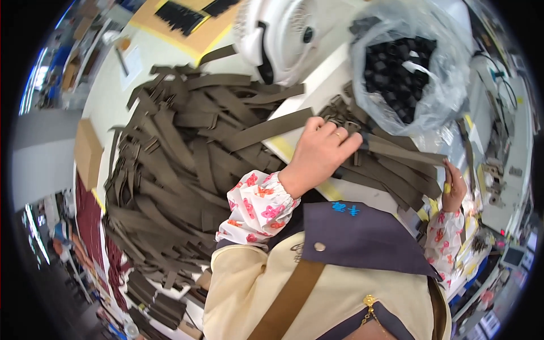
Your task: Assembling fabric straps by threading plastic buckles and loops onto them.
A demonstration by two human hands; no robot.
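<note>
Right now, we are holding an olive-brown strap (405,151) out between our two hands, just below the clear plastic bag (453,85), on our side of it. With our left hand (320,150), below and to the left of the bag, we are clamping the strap near its left end, thumb and forefinger closing in beside a small dark piece (364,142); we are unable to tell what that piece is. The other fingers are curling close together, and one is wearing a ring (339,134). With our right hand (453,187), below the bag and toward its right, we are pinching the strap's other end between the fingertips, and something yellow is showing on one finger.

Beneath the strap, just below the bag, we are seeing a smaller heap of loose straps (391,178). Black pieces (396,85) are filling the bag itself. Well to the bag's left, a large tangled pile of similar straps (175,158) is spreading over the pale table (113,102). Between that pile and the bag, toward the far side, a white fan (283,42) is standing.
</note>
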